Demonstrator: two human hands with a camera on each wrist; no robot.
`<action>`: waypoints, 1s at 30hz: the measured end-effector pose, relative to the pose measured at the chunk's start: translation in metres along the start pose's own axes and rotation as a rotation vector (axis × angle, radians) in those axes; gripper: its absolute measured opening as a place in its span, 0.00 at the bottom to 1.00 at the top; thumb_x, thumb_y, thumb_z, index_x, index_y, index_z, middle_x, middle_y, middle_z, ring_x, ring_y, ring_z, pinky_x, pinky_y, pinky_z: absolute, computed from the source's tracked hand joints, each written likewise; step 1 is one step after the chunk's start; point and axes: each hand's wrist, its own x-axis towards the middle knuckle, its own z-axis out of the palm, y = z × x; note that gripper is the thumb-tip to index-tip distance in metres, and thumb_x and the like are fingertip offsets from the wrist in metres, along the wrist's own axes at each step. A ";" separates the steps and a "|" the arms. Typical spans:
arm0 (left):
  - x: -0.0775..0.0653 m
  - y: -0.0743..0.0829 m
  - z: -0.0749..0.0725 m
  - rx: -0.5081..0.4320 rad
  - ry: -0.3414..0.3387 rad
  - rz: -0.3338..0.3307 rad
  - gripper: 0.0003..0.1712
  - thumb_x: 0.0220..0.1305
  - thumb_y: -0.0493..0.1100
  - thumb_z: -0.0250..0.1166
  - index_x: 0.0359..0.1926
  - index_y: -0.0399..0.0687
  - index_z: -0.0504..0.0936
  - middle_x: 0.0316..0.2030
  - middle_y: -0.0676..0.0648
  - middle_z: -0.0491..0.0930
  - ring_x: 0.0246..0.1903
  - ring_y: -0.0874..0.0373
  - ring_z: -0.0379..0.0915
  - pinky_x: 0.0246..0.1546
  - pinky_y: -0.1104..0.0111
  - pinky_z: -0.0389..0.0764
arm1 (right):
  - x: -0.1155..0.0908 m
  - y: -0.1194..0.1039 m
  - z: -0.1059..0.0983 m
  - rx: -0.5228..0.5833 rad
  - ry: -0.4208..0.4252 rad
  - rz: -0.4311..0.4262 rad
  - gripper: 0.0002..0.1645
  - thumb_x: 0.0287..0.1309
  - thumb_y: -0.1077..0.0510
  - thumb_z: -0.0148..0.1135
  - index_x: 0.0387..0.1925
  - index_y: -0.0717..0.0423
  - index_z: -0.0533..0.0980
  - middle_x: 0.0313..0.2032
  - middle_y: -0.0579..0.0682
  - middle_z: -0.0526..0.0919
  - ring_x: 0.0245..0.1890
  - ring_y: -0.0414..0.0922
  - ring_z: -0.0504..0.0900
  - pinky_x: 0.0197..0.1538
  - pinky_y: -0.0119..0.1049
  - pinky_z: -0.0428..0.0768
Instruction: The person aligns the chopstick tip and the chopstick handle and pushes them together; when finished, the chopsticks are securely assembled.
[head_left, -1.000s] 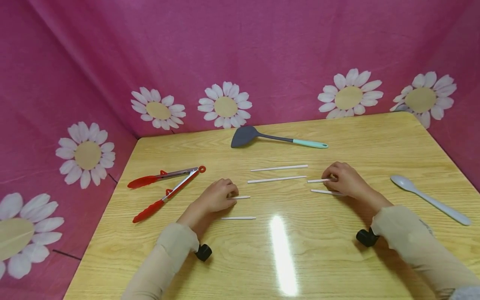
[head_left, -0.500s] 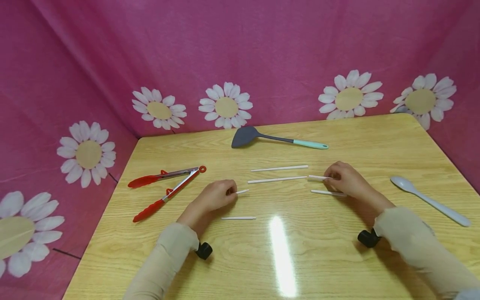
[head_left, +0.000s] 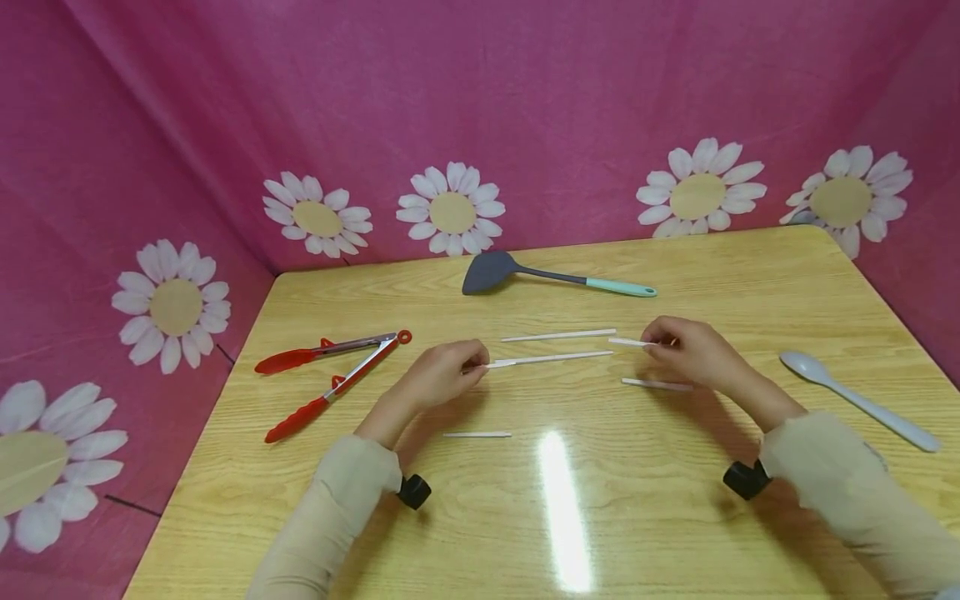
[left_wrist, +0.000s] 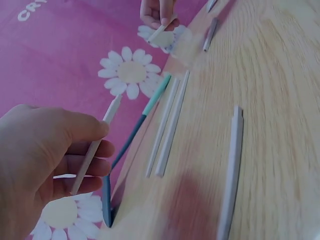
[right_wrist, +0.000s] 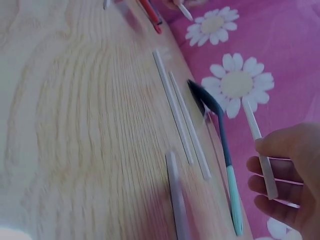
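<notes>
Near the back edge of the table (head_left: 450,517) we see a spatula (head_left: 553,275); tongs (head_left: 363,370) lie toward the left edge, a spoon (head_left: 862,403) toward the right, two long sticks (head_left: 558,358) between. Above the table, the left hand (head_left: 440,377) tightly pinches one short stick (left_wrist: 87,165), white with narrowed tip; the right hand (head_left: 693,354) likewise pinches another short stick (right_wrist: 268,175).

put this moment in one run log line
left hand: holds white stick above table | right hand: holds another white stick above it | on table: two long sticks, two short sticks, tongs, spatula, spoon
</notes>
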 end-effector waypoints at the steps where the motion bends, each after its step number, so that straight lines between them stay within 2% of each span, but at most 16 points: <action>1: 0.002 0.002 -0.001 -0.005 -0.004 0.006 0.04 0.55 0.43 0.57 0.32 0.51 0.74 0.24 0.58 0.72 0.24 0.67 0.65 0.28 0.76 0.68 | 0.000 -0.002 0.000 0.013 0.002 -0.008 0.04 0.53 0.57 0.54 0.28 0.53 0.73 0.26 0.47 0.75 0.26 0.40 0.70 0.29 0.35 0.70; 5: 0.009 0.009 -0.001 -0.001 -0.006 0.059 0.07 0.56 0.42 0.56 0.37 0.48 0.75 0.27 0.56 0.74 0.26 0.67 0.67 0.29 0.75 0.70 | -0.002 -0.011 0.001 0.039 0.019 -0.040 0.05 0.52 0.56 0.55 0.27 0.53 0.73 0.25 0.46 0.75 0.25 0.38 0.69 0.28 0.33 0.69; 11: 0.018 0.018 0.000 0.038 0.011 0.139 0.11 0.56 0.41 0.56 0.40 0.46 0.76 0.29 0.55 0.75 0.27 0.68 0.68 0.29 0.76 0.70 | 0.000 -0.021 0.006 0.006 -0.024 -0.061 0.02 0.51 0.60 0.55 0.28 0.55 0.74 0.27 0.45 0.76 0.26 0.39 0.71 0.29 0.34 0.71; 16: 0.021 0.024 0.002 0.015 0.007 0.153 0.07 0.55 0.41 0.57 0.37 0.47 0.76 0.31 0.55 0.74 0.30 0.68 0.68 0.32 0.77 0.70 | -0.001 -0.028 0.011 0.004 -0.049 -0.060 0.02 0.50 0.60 0.57 0.28 0.54 0.74 0.27 0.44 0.75 0.26 0.38 0.70 0.30 0.34 0.71; 23: 0.025 0.031 0.005 -0.023 0.026 0.185 0.05 0.55 0.40 0.57 0.35 0.47 0.76 0.31 0.54 0.74 0.32 0.68 0.69 0.34 0.78 0.70 | -0.002 -0.033 0.017 0.058 -0.034 -0.086 0.03 0.48 0.62 0.58 0.28 0.55 0.73 0.27 0.45 0.75 0.27 0.39 0.71 0.31 0.33 0.73; 30: 0.031 0.039 0.007 -0.056 0.036 0.171 0.03 0.56 0.39 0.56 0.33 0.48 0.75 0.30 0.54 0.75 0.31 0.67 0.70 0.32 0.79 0.70 | -0.001 -0.041 0.020 0.131 -0.014 -0.062 0.02 0.50 0.61 0.57 0.29 0.54 0.74 0.29 0.46 0.76 0.29 0.40 0.71 0.32 0.33 0.73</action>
